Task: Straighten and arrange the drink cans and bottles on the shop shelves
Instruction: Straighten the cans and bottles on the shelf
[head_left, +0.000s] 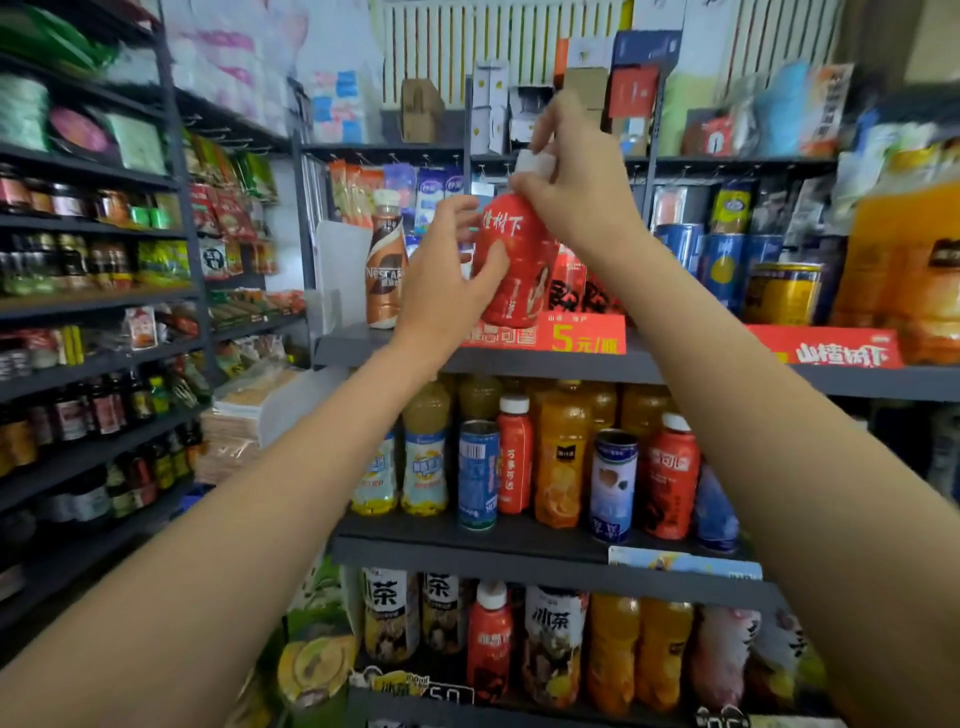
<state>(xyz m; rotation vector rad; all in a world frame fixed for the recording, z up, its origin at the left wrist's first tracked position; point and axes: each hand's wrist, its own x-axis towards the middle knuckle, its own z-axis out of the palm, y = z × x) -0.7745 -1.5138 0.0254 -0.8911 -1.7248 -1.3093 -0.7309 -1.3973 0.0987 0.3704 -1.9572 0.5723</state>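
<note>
gripping a red bottle (511, 270) between both hands, left hand (447, 291) round its body, right hand (571, 192) pinching its white cap (530, 163)

**Surroundings of the drinks shelving**

Jars and dark sauce bottles (104, 415) are ranged on the black side shelving (98, 358) at the left. Snack packets (218, 208) are hung beyond them. A red price sign (587, 335) is fixed to a shelf edge. Cardboard boxes (421, 111) are stacked on top, before a white radiator (498, 47).
</note>
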